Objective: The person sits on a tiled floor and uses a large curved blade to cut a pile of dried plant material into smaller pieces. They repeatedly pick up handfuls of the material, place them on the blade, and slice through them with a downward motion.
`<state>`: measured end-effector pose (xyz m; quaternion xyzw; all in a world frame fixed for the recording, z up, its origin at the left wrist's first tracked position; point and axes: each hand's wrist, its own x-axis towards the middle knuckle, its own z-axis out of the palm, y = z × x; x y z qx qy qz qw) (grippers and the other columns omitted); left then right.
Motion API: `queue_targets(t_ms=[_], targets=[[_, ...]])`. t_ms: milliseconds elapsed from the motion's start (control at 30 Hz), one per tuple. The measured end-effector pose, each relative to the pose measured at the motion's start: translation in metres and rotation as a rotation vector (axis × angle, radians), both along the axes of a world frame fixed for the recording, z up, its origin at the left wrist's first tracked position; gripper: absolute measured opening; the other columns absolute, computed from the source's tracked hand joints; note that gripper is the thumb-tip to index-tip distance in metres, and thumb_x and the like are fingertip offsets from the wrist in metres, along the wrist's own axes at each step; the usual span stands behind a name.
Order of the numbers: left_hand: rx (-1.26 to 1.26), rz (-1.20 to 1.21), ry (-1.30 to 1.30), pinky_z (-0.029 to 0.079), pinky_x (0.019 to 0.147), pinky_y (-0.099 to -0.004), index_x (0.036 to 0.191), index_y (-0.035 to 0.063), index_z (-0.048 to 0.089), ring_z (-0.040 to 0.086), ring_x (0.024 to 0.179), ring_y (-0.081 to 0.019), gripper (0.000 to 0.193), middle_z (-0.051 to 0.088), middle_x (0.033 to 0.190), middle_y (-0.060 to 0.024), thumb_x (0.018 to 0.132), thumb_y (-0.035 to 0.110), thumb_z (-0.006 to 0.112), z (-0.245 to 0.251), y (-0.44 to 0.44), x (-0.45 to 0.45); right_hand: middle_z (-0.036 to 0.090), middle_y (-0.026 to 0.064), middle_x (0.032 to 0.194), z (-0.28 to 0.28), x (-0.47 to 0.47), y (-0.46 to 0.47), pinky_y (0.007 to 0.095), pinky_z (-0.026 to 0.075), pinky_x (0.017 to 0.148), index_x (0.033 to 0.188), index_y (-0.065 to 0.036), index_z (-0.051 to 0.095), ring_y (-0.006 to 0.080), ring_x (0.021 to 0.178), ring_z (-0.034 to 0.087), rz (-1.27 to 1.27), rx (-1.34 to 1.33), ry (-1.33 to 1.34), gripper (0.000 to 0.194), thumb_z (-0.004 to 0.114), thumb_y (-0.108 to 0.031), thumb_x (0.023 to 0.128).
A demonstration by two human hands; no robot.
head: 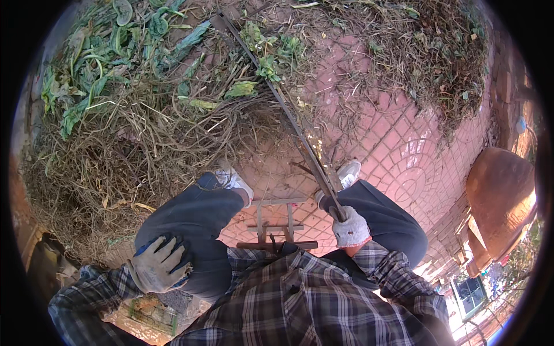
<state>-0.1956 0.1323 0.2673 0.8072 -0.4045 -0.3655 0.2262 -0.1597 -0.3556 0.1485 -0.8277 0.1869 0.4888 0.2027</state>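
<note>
My right hand (pixel 351 229), in a white knit glove, is closed around the near end of a long, narrow dark bar (pixel 288 110). The bar slants up and left to a joined piece at the top and looks like the lever of a fodder cutter. A wooden piece lies along its near part. My left hand (pixel 161 263), in a worn grey and blue glove, rests on my left thigh with fingers apart, holding nothing. Green leaves (pixel 266 69) lie against the bar's far part, and a heap of dry stalks (pixel 143 142) spreads to its left.
Wilted leafy greens (pixel 125 47) lie at the upper left, and dry plant matter (pixel 437 56) at the upper right. A wooden frame (pixel 275 227) stands between my legs on the red patterned paving (pixel 389 129). At the far right is a curved brown sheet (pixel 497 199).
</note>
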Motion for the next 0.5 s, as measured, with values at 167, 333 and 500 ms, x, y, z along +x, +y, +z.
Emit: queue_targets(t_ms=[167,333,500], targets=[[-0.078,-0.042,0.132,0.05,0.1,-0.0592,0.107,0.0097,0.074,0.065,0.114,-0.0423,0.036,0.067,0.121,-0.022,0.084,0.037,0.071,0.009,-0.006,0.015,0.07,0.0271,0.094,0.008,0.014,0.005,0.0506,0.054,0.078,0.115,-0.006,0.064,0.0474,0.093,0.068,0.058,0.04,0.02,0.031,0.063,-0.025,0.091],[-0.16,-0.081,0.178,0.047,0.105,-0.0528,0.11,0.0068,0.071,0.063,0.116,-0.038,0.037,0.066,0.12,-0.0193,0.086,0.035,0.068,0.019,-0.021,0.016,0.07,0.0255,0.092,0.005,0.013,-0.001,0.0491,0.054,0.077,0.114,-0.006,0.065,0.0455,0.09,0.068,0.057,0.107,0.008,0.03,0.063,-0.025,0.091],[-0.195,0.019,0.235,0.046,0.107,-0.0481,0.104,0.0079,0.07,0.063,0.112,-0.0331,0.034,0.067,0.115,-0.0134,0.08,0.032,0.073,0.028,-0.058,0.004,0.07,0.0241,0.088,0.002,0.007,-0.002,0.0456,0.054,0.072,0.112,-0.005,0.065,0.0438,0.087,0.069,-0.031,0.12,0.067,0.028,0.063,-0.025,0.091]])
